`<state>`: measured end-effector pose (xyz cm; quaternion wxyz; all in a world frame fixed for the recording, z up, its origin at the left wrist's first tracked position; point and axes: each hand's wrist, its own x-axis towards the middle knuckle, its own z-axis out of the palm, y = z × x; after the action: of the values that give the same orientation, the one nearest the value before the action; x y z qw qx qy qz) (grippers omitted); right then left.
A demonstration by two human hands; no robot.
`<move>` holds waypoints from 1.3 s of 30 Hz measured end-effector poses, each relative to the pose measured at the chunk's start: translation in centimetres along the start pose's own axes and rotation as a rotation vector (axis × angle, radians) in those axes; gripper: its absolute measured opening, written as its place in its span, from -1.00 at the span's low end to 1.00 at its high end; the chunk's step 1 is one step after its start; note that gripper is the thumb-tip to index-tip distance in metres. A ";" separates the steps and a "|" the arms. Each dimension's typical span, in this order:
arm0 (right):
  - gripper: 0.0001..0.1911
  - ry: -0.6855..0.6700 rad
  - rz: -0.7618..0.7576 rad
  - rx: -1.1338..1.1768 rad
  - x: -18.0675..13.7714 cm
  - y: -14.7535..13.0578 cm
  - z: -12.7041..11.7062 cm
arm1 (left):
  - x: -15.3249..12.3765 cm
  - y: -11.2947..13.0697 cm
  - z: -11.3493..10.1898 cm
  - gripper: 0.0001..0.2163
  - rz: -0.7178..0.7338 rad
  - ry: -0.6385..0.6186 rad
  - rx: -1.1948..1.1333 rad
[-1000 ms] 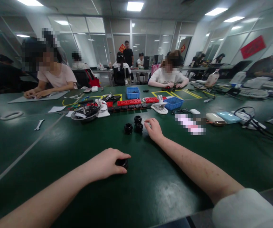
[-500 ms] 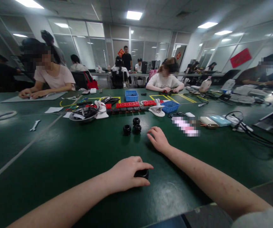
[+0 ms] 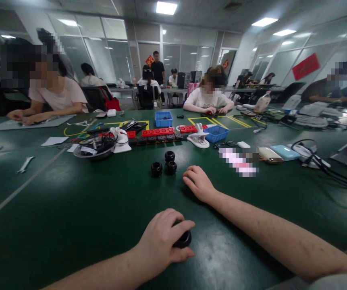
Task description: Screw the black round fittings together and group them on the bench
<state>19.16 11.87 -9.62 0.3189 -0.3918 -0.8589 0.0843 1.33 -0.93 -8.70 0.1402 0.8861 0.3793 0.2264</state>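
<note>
Black ring (image 3: 185, 239) gripped in your left hand (image 3: 163, 235)
It could skid away if that loose grip slackens; your right hand (image 3: 200, 183), relaxed and empty, lies near three similar rings (image 3: 171, 168).

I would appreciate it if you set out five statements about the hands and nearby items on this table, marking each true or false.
1. A black ring sits between the thumb and fingers of the left hand. True.
2. The right hand is wrapped around a bottle. False: no object is visible in it.
3. Three other black rings stand together on the green table. True.
4. Two blue bins are on the table. True.
5. The wrench lies inside a blue bin. False: it lies on the table, toward the left.
</note>
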 end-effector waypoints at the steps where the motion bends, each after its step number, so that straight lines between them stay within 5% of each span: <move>1: -0.75 -0.013 -0.007 0.009 0.0 0.0 0.0 | 0.1 0.0 0.1 -0.58 -0.012 -0.007 0.001; 8: -0.72 0.009 0.027 0.092 0.3 0.6 0.1 | -0.1 0.2 0.6 -0.50 -0.092 -0.012 -0.020; 14: -0.72 0.071 0.054 0.154 0.4 1.1 0.1 | -0.9 -0.5 0.8 -0.07 -0.228 0.058 -0.149; 20: -0.69 0.121 0.031 0.181 0.0 0.6 -0.4 | -1.5 -1.1 -0.5 0.13 -0.263 -0.087 -0.106; 25: -0.64 0.052 -0.089 0.220 -0.7 -3.3 -2.4 | -0.9 -1.2 -1.2 -0.13 -0.270 -0.221 -0.042; 31: -0.40 -0.195 -0.361 0.194 -2.4 -8.6 -3.4 | -0.1 -0.9 -1.5 -0.49 -0.228 -0.141 -0.082; 39: -0.34 -0.182 -0.430 0.170 -3.6 -8.0 -2.1 | -0.6 -1.2 -1.0 -0.55 -0.194 -0.065 0.040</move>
<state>17.24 3.57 -6.54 0.2824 -0.1626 -0.9376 0.1214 -0.28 -0.43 -8.51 0.1560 0.8547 0.4632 0.1751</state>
